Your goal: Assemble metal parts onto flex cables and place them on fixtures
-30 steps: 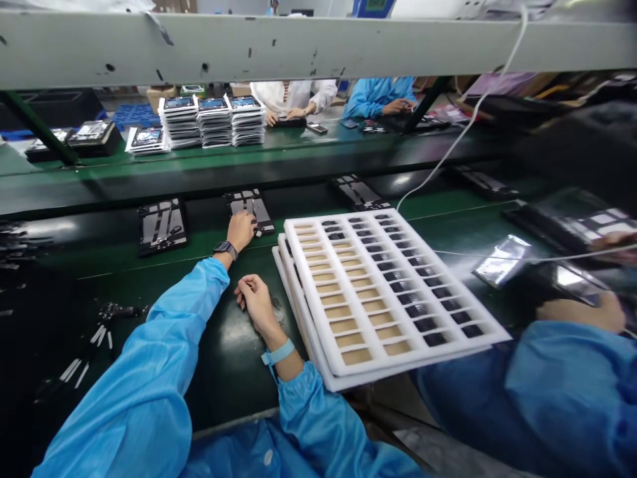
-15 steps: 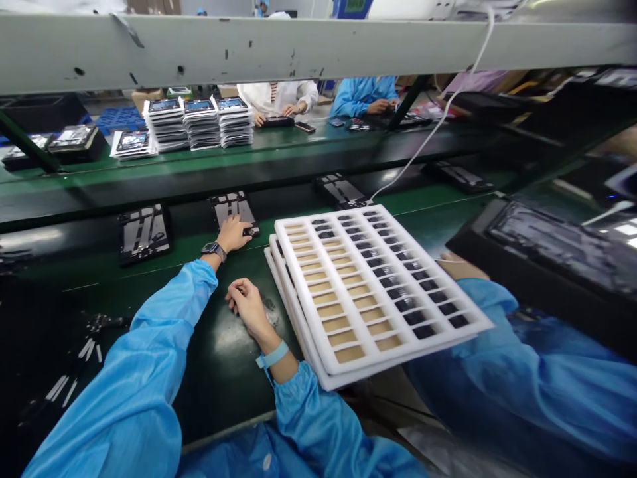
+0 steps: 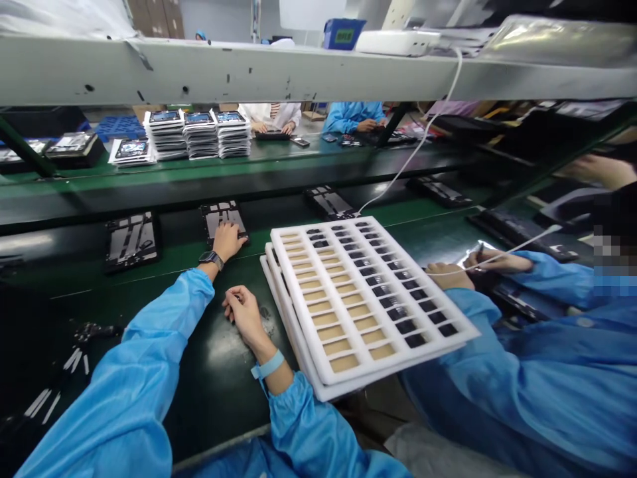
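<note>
My left hand (image 3: 227, 240), wearing a watch, rests over the near edge of a flat black device housing (image 3: 215, 214) with grey panels inside. Its fingers are stretched out across the housing. Closer to me, my right hand (image 3: 245, 313) hovers over or rests on the dark green bench, its fingers curled into a pinch. A small dark bit shows at those fingertips, too small to name. A light blue band circles the right wrist. To the right of that hand lies a stack of white foam trays (image 3: 318, 364); the top tray holds small black parts (image 3: 381, 290) in many slots.
Another housing (image 3: 132, 239) lies left, and one (image 3: 328, 201) sits behind the trays. Small white strips (image 3: 37, 402) lie at lower left. A white cable (image 3: 423, 143) hangs from the overhead beam (image 3: 298, 76). At right, a co-worker's hand (image 3: 500, 260) works close to the trays.
The view has shifted slightly. My hands keep nearly the same places. The co-worker's large black housing at right has been lowered, and both of that person's hands now show.
</note>
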`<state>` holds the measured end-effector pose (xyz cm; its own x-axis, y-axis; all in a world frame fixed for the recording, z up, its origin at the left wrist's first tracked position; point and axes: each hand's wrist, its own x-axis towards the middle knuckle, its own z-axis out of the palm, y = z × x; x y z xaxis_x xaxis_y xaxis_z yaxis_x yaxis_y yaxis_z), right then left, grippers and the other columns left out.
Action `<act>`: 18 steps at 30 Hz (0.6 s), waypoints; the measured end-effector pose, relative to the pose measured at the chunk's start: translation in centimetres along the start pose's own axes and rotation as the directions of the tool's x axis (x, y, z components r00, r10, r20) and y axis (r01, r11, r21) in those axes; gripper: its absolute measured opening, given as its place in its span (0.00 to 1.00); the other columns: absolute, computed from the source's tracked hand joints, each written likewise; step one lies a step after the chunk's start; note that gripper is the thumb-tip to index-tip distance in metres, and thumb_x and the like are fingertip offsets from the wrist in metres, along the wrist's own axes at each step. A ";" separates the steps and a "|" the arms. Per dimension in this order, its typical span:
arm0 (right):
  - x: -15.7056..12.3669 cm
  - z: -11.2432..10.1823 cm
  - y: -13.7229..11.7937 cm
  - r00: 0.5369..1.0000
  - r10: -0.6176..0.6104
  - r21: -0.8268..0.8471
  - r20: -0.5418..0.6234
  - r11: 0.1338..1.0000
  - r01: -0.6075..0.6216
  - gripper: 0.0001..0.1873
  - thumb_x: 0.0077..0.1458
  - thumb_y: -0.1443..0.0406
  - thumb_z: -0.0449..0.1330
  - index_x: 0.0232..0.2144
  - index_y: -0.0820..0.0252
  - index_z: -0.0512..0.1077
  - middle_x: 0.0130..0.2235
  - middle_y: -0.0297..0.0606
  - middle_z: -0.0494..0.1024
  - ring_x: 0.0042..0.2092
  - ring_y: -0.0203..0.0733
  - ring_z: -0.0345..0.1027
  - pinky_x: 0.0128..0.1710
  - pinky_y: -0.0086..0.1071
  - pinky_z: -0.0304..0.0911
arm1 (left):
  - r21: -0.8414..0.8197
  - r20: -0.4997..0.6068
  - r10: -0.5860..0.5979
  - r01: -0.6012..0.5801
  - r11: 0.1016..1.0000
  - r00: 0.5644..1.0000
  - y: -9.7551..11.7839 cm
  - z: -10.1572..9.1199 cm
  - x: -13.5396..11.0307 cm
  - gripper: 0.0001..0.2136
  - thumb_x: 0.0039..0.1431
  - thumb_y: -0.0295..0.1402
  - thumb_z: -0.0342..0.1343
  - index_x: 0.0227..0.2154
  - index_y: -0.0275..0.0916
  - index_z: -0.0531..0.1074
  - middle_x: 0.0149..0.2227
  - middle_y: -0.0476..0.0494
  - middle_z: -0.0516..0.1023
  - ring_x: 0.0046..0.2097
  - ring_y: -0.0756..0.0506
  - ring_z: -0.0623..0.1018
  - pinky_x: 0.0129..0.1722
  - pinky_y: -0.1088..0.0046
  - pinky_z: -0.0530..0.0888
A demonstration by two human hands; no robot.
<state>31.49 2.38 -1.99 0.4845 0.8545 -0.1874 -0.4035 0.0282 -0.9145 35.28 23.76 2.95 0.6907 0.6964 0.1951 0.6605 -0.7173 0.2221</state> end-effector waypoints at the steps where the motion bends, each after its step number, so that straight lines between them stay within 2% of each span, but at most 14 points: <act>1: 0.0 0.0 0.0 1.000 -0.002 0.006 0.005 1.000 0.002 0.11 0.54 0.58 0.63 0.36 0.58 0.71 0.27 0.30 0.75 0.23 0.33 0.64 0.20 0.27 0.52 | -0.001 -0.001 0.010 -0.010 1.000 1.000 -0.3 -0.9 -0.4 0.12 0.65 0.36 0.64 0.46 0.33 0.81 0.55 0.24 0.79 0.60 0.28 0.74 0.61 0.50 0.70; 4: -0.1 0.0 -0.4 1.000 -0.015 -0.001 0.020 1.000 0.015 0.10 0.55 0.58 0.63 0.36 0.57 0.71 0.28 0.31 0.76 0.23 0.32 0.63 0.21 0.27 0.52 | -0.051 0.009 0.045 -0.044 0.998 0.999 -2.1 -4.8 -2.4 0.10 0.64 0.35 0.63 0.43 0.34 0.82 0.51 0.28 0.81 0.57 0.29 0.78 0.60 0.51 0.73; 6: -0.5 -0.1 -0.8 0.999 -0.027 -0.037 0.038 0.999 0.028 0.12 0.57 0.56 0.63 0.35 0.57 0.71 0.28 0.31 0.76 0.23 0.32 0.62 0.21 0.27 0.53 | -0.149 0.018 0.050 -0.047 0.988 0.999 -3.4 -8.3 -5.0 0.11 0.64 0.38 0.63 0.42 0.36 0.83 0.47 0.33 0.84 0.52 0.34 0.81 0.58 0.56 0.74; 8: -1.0 -0.2 -1.1 0.998 -0.029 -0.079 0.061 0.996 0.034 0.13 0.57 0.54 0.63 0.35 0.56 0.71 0.28 0.31 0.75 0.24 0.33 0.63 0.22 0.27 0.54 | -0.244 0.014 0.011 -0.007 0.970 1.000 -4.5 -12.2 -9.0 0.12 0.63 0.41 0.63 0.43 0.38 0.82 0.44 0.38 0.85 0.48 0.38 0.82 0.55 0.60 0.76; 10: -1.5 -0.4 -1.3 0.996 -0.019 -0.122 0.088 0.992 0.030 0.13 0.56 0.54 0.64 0.36 0.56 0.72 0.28 0.31 0.74 0.25 0.34 0.63 0.23 0.28 0.55 | -0.290 0.009 -0.078 0.078 0.954 0.997 -5.0 -15.8 -13.8 0.14 0.63 0.43 0.64 0.43 0.39 0.82 0.43 0.41 0.85 0.46 0.40 0.82 0.54 0.61 0.76; 12: -1.9 -0.6 -1.2 0.992 -0.016 -0.179 0.129 0.983 0.039 0.13 0.56 0.54 0.65 0.36 0.56 0.74 0.29 0.32 0.74 0.27 0.34 0.64 0.25 0.28 0.56 | -0.324 -0.005 -0.170 0.159 0.932 0.985 -5.3 -18.4 -18.9 0.13 0.63 0.42 0.63 0.44 0.39 0.82 0.45 0.41 0.85 0.46 0.40 0.82 0.53 0.62 0.76; 13: -2.0 -0.6 -1.1 0.989 -0.015 -0.206 0.148 0.977 0.046 0.14 0.56 0.53 0.66 0.36 0.57 0.75 0.29 0.32 0.74 0.28 0.35 0.65 0.26 0.29 0.57 | -0.340 -0.009 -0.212 0.197 0.920 0.977 -5.5 -19.2 -21.4 0.13 0.63 0.42 0.63 0.44 0.40 0.82 0.45 0.41 0.85 0.46 0.40 0.82 0.52 0.62 0.77; 15: -2.2 -0.7 -0.9 0.985 -0.018 -0.251 0.174 0.966 0.062 0.14 0.55 0.54 0.67 0.35 0.57 0.76 0.28 0.32 0.73 0.29 0.36 0.64 0.27 0.29 0.57 | -0.360 -0.001 -0.289 0.269 0.893 0.957 -6.1 -19.3 -26.2 0.12 0.64 0.41 0.62 0.44 0.40 0.82 0.45 0.42 0.86 0.46 0.40 0.83 0.51 0.62 0.77; 18: -2.4 -0.6 -0.6 0.982 -0.020 -0.289 0.188 0.954 0.075 0.14 0.54 0.53 0.68 0.34 0.58 0.77 0.27 0.31 0.71 0.29 0.36 0.62 0.27 0.30 0.57 | -0.300 0.038 -0.377 0.371 0.879 0.925 -7.7 -16.8 -32.0 0.10 0.64 0.38 0.62 0.44 0.41 0.82 0.44 0.41 0.85 0.47 0.38 0.82 0.52 0.60 0.77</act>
<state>31.06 -0.03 -1.24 0.3383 0.9359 -0.0981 -0.1240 -0.0590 -0.9905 3.15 7.36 11.04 0.4011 0.9140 0.0607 0.7483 -0.3651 0.5538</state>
